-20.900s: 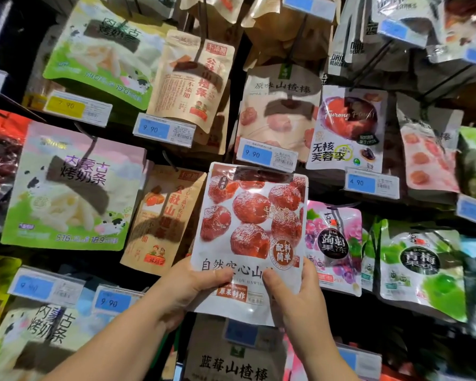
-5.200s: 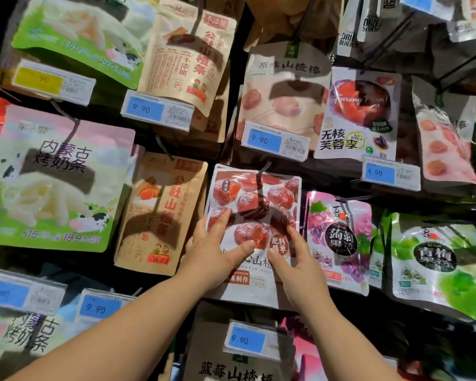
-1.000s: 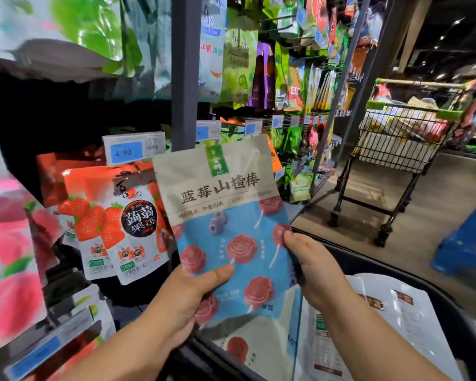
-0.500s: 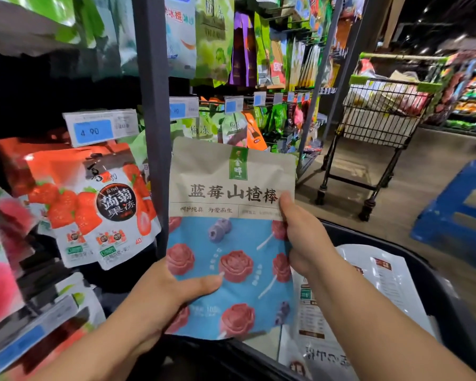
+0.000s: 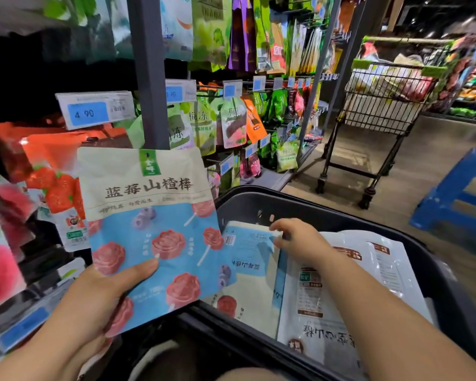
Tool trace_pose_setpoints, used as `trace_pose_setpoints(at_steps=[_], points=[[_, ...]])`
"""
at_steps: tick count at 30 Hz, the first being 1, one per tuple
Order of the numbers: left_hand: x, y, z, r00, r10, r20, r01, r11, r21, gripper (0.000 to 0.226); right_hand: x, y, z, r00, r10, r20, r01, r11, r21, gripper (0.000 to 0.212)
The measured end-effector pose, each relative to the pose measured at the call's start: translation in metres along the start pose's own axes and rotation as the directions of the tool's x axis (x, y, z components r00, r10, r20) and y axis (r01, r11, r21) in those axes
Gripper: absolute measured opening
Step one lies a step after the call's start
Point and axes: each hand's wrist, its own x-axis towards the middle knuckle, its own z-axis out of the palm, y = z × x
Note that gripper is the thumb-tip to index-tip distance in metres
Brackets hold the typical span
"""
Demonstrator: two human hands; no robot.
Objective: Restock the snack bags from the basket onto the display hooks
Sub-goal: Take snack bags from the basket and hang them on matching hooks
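Presently the fingers [image 5: 138, 270] of the left hand [image 5: 94, 303] are closed on the lower left corner of a flat beige-and-blue plastic snack bag printed with pink rose-shaped lollipops [image 5: 154, 229], thumb across the front, the rest hidden behind it. The bag stands upright, held clear above the near rim of the black plastic basket [image 5: 259, 207] and in front of the display. The right hand [image 5: 300, 240] reaches into the basket with its fingers [image 5: 279, 225] curled, tips touching the upper edge of a second blue-and-beige snack bag lying face down [image 5: 250, 259]; whether they have actually closed on it cannot be told. Beside that bag lies a white plastic snack bag with dark print [image 5: 316, 303], partly overlapping it.

Risks, as judged. The held bag is pinched by one corner only; its upper part is unsupported and may fold or slip if the hand tilts. The bags in the basket are slick and overlap, so lifting one by its edge could drag the neighbour or bring up two together. No free hook is visible from here; the orange strawberry-printed snack bags [image 5: 55, 188] and the blue price tag marked 4.90 [image 5: 94, 111] crowd the nearest section, so a bag could be hung on the wrong peg. With both hands loaded, threading a hang hole becomes awkward.
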Motion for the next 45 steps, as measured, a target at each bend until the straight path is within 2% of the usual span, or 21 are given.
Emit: trace_pose_setpoints(at_steps=[3,5,9,14,19,22,26,35,38,40,43,44,45], points=[[-0.002,0.000,-0.002,1.000,-0.002,-0.004,0.002,1.000,0.013,0.038,-0.004,0.003,0.001,0.980,-0.115,0.164,0.152,0.959,-0.240,0.038],[-0.003,0.000,-0.001,1.000,0.013,-0.006,-0.012,1.000,0.020,0.035,-0.007,0.003,0.001,0.962,-0.141,0.232,0.213,0.923,-0.319,0.043],[-0.004,0.000,0.000,0.999,0.038,-0.025,-0.038,0.999,0.026,0.030,-0.007,0.003,0.003,0.953,-0.176,0.245,0.256,0.902,-0.348,0.049],[-0.002,-0.004,-0.005,0.999,0.044,-0.030,-0.043,0.998,0.047,0.039,-0.006,0.006,0.006,0.947,-0.215,0.240,0.295,0.877,-0.379,0.050],[-0.001,-0.005,-0.004,0.998,0.054,-0.013,-0.053,0.998,0.042,0.034,-0.008,0.007,0.004,0.927,-0.196,0.321,0.326,0.843,-0.427,0.066],[-0.001,-0.006,-0.005,0.999,0.052,-0.012,-0.051,0.998,0.047,0.035,-0.011,0.006,0.007,0.921,-0.238,0.308,0.358,0.827,-0.433,0.065],[0.000,-0.007,-0.006,0.999,0.050,-0.019,-0.049,0.998,0.047,0.033,-0.010,0.002,0.011,0.904,-0.301,0.305,0.408,0.822,-0.397,0.053],[0.001,-0.008,-0.008,0.999,0.044,-0.021,-0.044,0.998,0.043,0.036,-0.002,0.001,0.021,0.887,-0.370,0.275,0.418,0.897,-0.142,0.014],[-0.001,-0.009,-0.008,0.998,0.057,-0.025,-0.056,0.998,0.035,0.038,0.000,-0.004,0.023,0.908,-0.349,0.232,0.371,0.927,-0.057,0.021],[-0.001,-0.009,-0.012,0.997,0.067,-0.027,-0.066,0.997,0.031,0.040,0.000,-0.006,0.019,0.939,-0.303,0.165,0.301,0.953,0.034,0.018],[-0.002,-0.008,-0.017,0.996,0.081,-0.025,-0.080,0.995,0.056,0.068,-0.006,-0.011,0.006,0.976,-0.205,0.077,0.192,0.969,0.153,0.016],[-0.002,-0.007,-0.018,0.996,0.086,-0.037,-0.084,0.995,0.049,0.071,-0.008,-0.013,0.001,0.979,-0.196,0.052,0.184,0.965,0.185,0.017],[-0.002,-0.007,-0.019,0.995,0.095,-0.041,-0.094,0.995,0.028,0.064,-0.010,-0.013,-0.003,0.979,-0.202,0.025,0.192,0.958,0.215,0.018]])
